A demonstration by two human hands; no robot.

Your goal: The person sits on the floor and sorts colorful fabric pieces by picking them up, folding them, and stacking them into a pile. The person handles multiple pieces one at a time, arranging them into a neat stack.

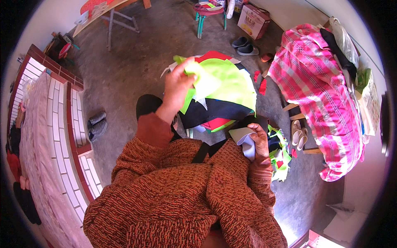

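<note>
My left hand (177, 89) is raised over the cloth pile with its fingers closed on a neon yellow-green fabric piece (206, 84). Close to my lap, my right hand (260, 140) grips a pale grey fabric piece (245, 138), which curls over between thumb and fingers. In front of my knees lies a heap of cut fabric: a large neon yellow-green piece (235, 80) on top, a black piece (221, 109) below it, and red cloth (213, 55) at the far edge. What supports the heap is mostly hidden.
Neon and red scraps (281, 159) gather beside my right forearm. A pink plaid cloth (310, 78) covers furniture at the right. Dark slippers (245, 46), a cardboard box (253, 21) and a green-legged stool (209, 12) stand farther off. A bed (39, 144) borders the left.
</note>
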